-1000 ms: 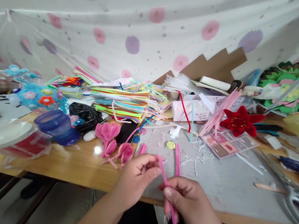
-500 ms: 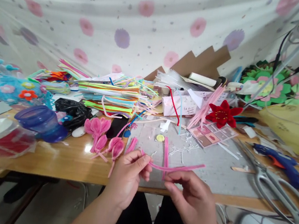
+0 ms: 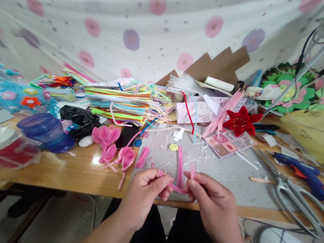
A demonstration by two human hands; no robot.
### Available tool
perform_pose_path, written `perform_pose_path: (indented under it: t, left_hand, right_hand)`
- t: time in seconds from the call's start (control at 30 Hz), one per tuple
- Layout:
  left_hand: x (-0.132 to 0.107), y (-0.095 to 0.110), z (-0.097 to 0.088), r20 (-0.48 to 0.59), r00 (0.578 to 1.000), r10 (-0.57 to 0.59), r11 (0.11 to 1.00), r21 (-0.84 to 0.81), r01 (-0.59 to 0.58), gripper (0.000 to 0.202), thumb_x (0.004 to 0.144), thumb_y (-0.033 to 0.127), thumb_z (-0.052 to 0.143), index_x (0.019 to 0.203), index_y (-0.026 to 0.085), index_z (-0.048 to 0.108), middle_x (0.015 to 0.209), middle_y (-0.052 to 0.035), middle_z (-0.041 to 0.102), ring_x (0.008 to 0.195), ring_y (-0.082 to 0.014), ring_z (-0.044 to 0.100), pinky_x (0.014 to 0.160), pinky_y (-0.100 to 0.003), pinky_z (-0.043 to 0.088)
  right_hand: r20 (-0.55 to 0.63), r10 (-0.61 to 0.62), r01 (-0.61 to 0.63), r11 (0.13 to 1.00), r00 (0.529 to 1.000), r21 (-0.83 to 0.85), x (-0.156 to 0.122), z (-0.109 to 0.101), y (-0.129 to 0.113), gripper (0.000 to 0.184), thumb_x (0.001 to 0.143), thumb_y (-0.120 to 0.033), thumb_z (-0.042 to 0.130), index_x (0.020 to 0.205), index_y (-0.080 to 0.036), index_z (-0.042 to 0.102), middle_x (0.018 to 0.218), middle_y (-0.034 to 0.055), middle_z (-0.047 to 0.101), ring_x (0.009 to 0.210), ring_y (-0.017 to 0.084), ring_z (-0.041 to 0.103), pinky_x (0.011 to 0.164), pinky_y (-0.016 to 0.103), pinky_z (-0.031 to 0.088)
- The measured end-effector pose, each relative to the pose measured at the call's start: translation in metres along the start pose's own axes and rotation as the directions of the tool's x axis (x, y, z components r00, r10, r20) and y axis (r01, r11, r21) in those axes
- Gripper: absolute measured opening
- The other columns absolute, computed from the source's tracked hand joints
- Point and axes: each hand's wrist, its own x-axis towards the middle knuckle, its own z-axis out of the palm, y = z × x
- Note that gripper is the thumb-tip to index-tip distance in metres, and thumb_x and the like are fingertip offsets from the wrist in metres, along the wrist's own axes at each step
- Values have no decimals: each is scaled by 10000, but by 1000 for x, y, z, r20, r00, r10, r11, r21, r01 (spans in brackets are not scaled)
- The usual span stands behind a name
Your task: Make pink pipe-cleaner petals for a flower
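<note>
Both hands hold one pink pipe cleaner (image 3: pixel 175 186) just above the table's near edge. My left hand (image 3: pixel 144 195) pinches one end of it between thumb and fingers. My right hand (image 3: pixel 211 201) pinches the other part, and the pipe cleaner sags in a short loop between the two. More pink pipe cleaners (image 3: pixel 179 165) lie straight on the grey mat (image 3: pixel 232 178) just beyond my fingers. Finished pink petal shapes (image 3: pixel 111 146) lie on the wood to the left.
A stack of coloured pipe cleaners (image 3: pixel 122 102) stands behind. Large scissors (image 3: pixel 298 199) and a blue glue gun (image 3: pixel 301 171) lie at the right. A red flower (image 3: pixel 241 122), a purple tub (image 3: pixel 46 130) and a black bag (image 3: pixel 80 118) crowd the table.
The pipe cleaner went from pointing down past my right hand, to lying level, to a short loop. My right hand has moved in close to my left hand.
</note>
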Motion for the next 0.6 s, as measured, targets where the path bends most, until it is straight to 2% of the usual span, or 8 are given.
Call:
perform_pose_path:
  t: [0.07,0.17,0.37,0.6]
  left_hand:
    - [0,3,-1,6,1000,25,998,61,-25,173,800,289,655,726,135,677,635,-18,637,572,-106,557,559,-219,457]
    - [-1,7,-2,30,997,65,984,166,-70,164,799,242,640,670,141,635,595,2,607,559,-99,540,551,-206,441]
    - [-5,10,-4,55,996,70,975,206,-80,108,812,214,600,731,148,628,645,-7,631,590,-110,560,572,-216,465]
    - [-5,12,-4,92,992,86,968,228,-105,117,834,220,583,748,154,629,657,-14,638,610,-119,584,588,-220,485]
  right_hand:
    - [148,-91,123,968,985,-219,1,-1,-5,180,894,-198,547,934,-234,719,663,4,616,581,134,562,550,245,449]
    - [241,-170,245,911,956,-333,1,-1,-9,232,908,-161,506,977,-244,711,678,-1,609,598,126,552,568,232,439]
    - [297,-187,299,866,937,-400,0,2,-9,233,909,-143,480,955,-214,697,675,3,576,599,125,538,550,228,401]
    - [350,-128,287,843,928,-455,-3,0,-12,247,936,-171,431,839,-164,658,690,33,558,617,141,527,564,250,392]
